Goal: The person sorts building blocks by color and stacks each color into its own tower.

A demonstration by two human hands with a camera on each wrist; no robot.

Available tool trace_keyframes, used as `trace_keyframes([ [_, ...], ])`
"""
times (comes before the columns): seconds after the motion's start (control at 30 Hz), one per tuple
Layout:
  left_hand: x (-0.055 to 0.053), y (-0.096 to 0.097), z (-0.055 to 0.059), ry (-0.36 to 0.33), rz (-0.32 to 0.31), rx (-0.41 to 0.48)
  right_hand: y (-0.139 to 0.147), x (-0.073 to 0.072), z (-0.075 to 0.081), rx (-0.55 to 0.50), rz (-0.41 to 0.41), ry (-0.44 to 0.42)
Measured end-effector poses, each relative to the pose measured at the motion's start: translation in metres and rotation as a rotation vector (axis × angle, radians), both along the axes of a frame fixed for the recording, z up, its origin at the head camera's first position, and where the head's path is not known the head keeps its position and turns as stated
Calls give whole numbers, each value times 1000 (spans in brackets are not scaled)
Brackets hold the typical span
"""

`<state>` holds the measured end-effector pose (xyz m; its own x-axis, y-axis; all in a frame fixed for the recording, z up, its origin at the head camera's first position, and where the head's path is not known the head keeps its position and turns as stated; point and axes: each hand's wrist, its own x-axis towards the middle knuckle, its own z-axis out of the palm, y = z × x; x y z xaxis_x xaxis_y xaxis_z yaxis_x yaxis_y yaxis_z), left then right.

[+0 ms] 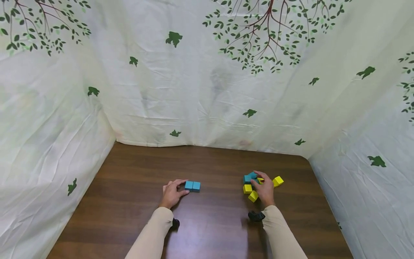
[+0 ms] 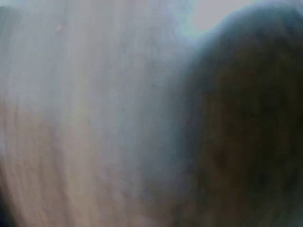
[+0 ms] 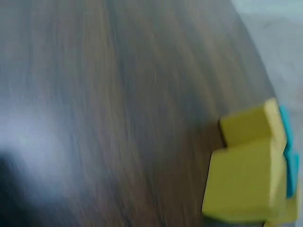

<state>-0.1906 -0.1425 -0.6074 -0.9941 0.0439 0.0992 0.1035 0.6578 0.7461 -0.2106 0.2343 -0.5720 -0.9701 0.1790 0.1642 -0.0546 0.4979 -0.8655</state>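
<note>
Two blue cubes stand side by side on the table, left of the middle in the head view. My left hand is at their left end, its thumb and forefinger at the near and far sides of the left cube. On the right, my right hand reaches over a cluster of cubes, thumb and forefinger around a blue cube. Its palm side and part of the cluster are hidden. The right wrist view shows yellow cubes with a blue cube behind. The left wrist view is blurred.
Several yellow cubes lie about the right hand, one yellow cube off to its right and another yellow cube nearer me. The brown wooden table ends at a white leaf-print curtain behind and at both sides.
</note>
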Motion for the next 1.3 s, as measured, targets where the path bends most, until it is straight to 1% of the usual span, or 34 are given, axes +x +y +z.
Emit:
trace_keyframes([
  [0.13, -1, 2, -2, -6, -11, -14, 12, -4, -5, 42, -1, -71],
  [0.33, -1, 5, -2, -14, -12, -7, 20, -9, -10, 135, 20, -120],
  [0.43, -2, 6, -2, -8, -13, -6, 22, -10, -11, 149, 34, -140],
  [0.63, -2, 4, -4, 4, -9, 0, 22, -12, -7, 137, 82, -181],
  [0.73, -2, 3, -4, 17, -1, 1, 19, -15, -7, 166, 104, -184],
  [0.87, -1, 1, -4, 13, -2, -1, 15, -19, -8, 210, 106, -195],
  [1.0, 0, 1, -3, 10, -1, -3, 13, -23, -12, 250, 123, -175],
  [1.17, 0, 0, -2, 8, 8, -4, 7, -25, -12, 281, 183, -117],
  [1.3, 0, -1, -3, 12, 12, -18, 1, -26, -9, 317, 242, -95],
])
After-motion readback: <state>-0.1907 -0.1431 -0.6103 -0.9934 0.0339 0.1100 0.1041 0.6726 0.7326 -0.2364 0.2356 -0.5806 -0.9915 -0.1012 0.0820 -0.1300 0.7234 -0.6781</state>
